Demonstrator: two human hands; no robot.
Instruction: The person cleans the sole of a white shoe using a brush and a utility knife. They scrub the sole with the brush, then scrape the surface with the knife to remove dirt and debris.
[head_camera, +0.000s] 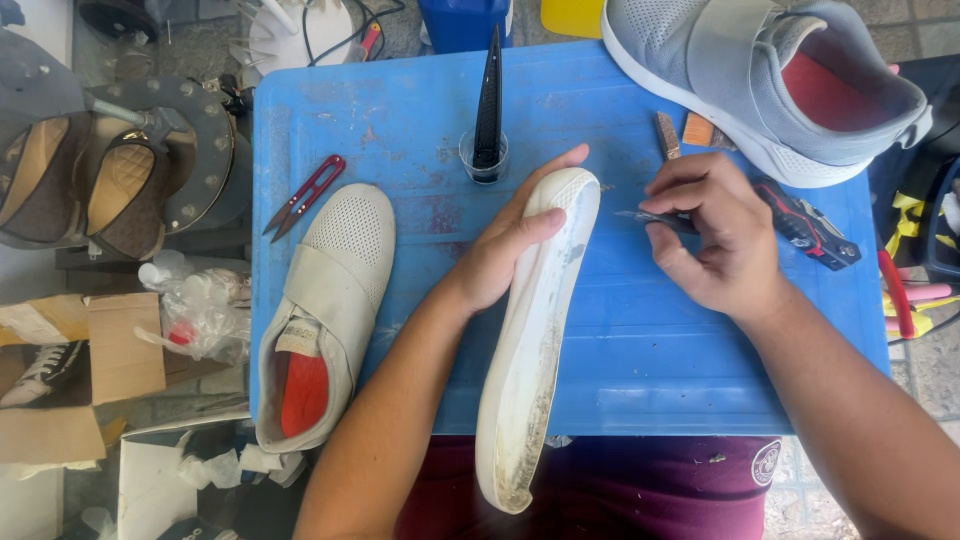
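Observation:
A worn white shoe sole (530, 340) lies lengthwise on the blue table (640, 350), its heel end hanging over the near edge above my lap. My left hand (505, 245) grips it near the toe, thumb on top and fingers behind. My right hand (715, 235) is closed on a small metal blade (640, 216), whose tip points at the sole's toe from the right, a short gap away. A cream strap shoe with a red insole (325, 310) rests to the left of the sole.
Red thread snips (305, 195) lie at the table's left. A small jar with a black pointed tool (487, 140) stands at the back centre. A grey strap shoe (770, 80) and a red-black multitool (810, 230) sit right. Brown shoes (90, 185), cardboard and bags crowd the floor left.

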